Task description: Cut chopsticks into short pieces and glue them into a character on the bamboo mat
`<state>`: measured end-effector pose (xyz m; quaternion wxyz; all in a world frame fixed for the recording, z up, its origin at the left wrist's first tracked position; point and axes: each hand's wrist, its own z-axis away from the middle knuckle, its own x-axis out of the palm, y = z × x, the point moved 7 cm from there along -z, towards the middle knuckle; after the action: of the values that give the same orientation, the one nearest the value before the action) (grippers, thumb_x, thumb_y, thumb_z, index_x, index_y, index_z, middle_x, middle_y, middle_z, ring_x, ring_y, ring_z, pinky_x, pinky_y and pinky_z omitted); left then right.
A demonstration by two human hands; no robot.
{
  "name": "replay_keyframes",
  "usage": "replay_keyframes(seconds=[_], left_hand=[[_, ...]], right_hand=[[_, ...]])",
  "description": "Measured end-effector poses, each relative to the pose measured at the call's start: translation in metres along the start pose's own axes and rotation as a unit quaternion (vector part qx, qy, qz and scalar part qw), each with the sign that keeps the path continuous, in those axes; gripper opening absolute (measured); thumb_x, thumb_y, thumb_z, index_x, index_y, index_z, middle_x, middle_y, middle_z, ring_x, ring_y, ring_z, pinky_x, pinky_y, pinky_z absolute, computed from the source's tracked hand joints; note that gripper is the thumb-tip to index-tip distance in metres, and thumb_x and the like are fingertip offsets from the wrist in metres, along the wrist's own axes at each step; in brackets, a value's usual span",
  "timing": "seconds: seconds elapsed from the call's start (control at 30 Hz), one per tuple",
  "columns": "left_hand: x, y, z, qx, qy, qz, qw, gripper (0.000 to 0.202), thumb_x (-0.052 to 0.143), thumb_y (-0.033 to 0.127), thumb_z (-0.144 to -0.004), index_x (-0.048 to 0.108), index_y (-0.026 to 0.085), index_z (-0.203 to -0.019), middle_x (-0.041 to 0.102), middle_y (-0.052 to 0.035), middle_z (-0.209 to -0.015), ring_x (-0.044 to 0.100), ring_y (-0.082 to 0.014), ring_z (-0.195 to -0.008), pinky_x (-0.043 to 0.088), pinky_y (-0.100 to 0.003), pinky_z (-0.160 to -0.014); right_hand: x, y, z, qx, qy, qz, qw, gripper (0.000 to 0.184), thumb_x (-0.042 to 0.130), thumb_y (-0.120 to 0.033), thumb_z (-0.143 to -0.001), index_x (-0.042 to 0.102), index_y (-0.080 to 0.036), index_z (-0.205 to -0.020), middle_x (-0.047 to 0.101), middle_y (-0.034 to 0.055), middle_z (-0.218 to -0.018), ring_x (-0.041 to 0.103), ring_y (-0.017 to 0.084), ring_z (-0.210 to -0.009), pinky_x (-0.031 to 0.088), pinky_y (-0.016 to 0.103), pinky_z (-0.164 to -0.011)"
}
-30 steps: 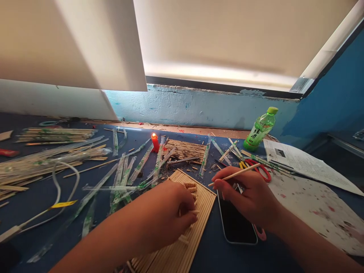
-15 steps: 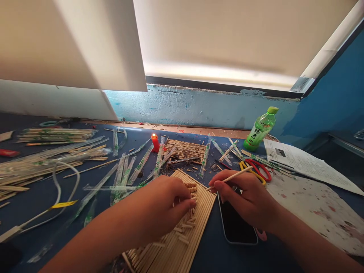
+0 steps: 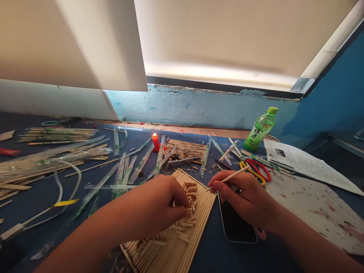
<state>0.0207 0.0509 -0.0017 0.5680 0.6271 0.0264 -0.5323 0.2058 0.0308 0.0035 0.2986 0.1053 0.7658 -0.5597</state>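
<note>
My right hand (image 3: 241, 195) grips a slim wooden chopstick (image 3: 234, 176) like a pen, its tip close to the right edge of a panel of chopsticks laid side by side (image 3: 196, 239). Over that panel hovers my left hand (image 3: 167, 203), thumb and forefinger pinched together; whatever is between them is too small to make out. Short cut stick pieces (image 3: 183, 238) lie loose beneath the left hand. Beyond its fingers, a curved row of short pieces (image 3: 191, 188) stands on the panel. My left forearm hides part of the panel.
A lit red candle (image 3: 155, 143) stands behind the panel, near a darker stick panel (image 3: 184, 149). A phone (image 3: 237, 223) lies under my right hand, with scissors (image 3: 257, 170) beyond. Plastic wrappers (image 3: 122, 170), a white cable (image 3: 58, 189), a green bottle (image 3: 260, 131) and papers (image 3: 307, 167) surround the work.
My left hand has drawn slightly left and toward me, uncovering more of the curved row. My right hand and the chopstick have barely moved.
</note>
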Motion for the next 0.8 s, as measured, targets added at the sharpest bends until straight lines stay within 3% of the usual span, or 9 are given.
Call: replay_keyframes(seconds=[0.17, 0.37, 0.53, 0.8], left_hand=[[-0.003, -0.004, -0.002, -0.026, 0.02, 0.007, 0.999, 0.027, 0.057, 0.037, -0.085, 0.077, 0.023, -0.076, 0.07, -0.0016, -0.067, 0.059, -0.0167, -0.059, 0.036, -0.026, -0.053], [0.006, 0.004, -0.002, -0.031, -0.009, -0.054, 0.998, 0.016, 0.06, 0.029, -0.079, 0.074, 0.025, -0.072, 0.069, 0.0011, -0.065, 0.056, -0.0154, -0.055, 0.031, -0.027, -0.048], [0.021, 0.018, -0.004, -0.017, -0.015, -0.164, 0.986, 0.014, 0.056, 0.016, -0.069, 0.062, 0.022, -0.058, 0.06, 0.001, -0.056, 0.046, -0.0133, -0.047, 0.023, -0.028, -0.046], [0.031, 0.019, -0.008, -0.018, -0.025, -0.245, 0.969, 0.015, 0.05, 0.015, -0.067, 0.044, 0.021, -0.055, 0.053, 0.0004, -0.054, 0.036, -0.0133, -0.044, 0.019, -0.03, -0.045]], right_hand=[[0.002, 0.001, 0.001, 0.009, -0.009, -0.028, 1.0, 0.03, 0.052, -0.037, -0.101, 0.073, -0.018, -0.091, 0.071, 0.004, -0.096, 0.062, 0.014, -0.072, 0.049, 0.026, -0.064], [0.005, -0.003, 0.0, 0.011, -0.028, 0.009, 1.0, 0.029, 0.051, -0.037, -0.101, 0.074, -0.02, -0.095, 0.07, 0.0018, -0.086, 0.059, 0.012, -0.067, 0.045, 0.024, -0.06], [0.005, -0.005, -0.001, 0.007, -0.031, 0.048, 0.998, 0.026, 0.053, -0.037, -0.1, 0.074, -0.021, -0.094, 0.062, -0.0019, -0.07, 0.052, 0.011, -0.059, 0.04, 0.022, -0.054], [0.007, -0.007, 0.0, -0.004, -0.04, 0.035, 0.999, 0.022, 0.054, -0.031, -0.1, 0.073, -0.021, -0.095, 0.066, -0.0009, -0.074, 0.058, 0.012, -0.063, 0.044, 0.023, -0.059]])
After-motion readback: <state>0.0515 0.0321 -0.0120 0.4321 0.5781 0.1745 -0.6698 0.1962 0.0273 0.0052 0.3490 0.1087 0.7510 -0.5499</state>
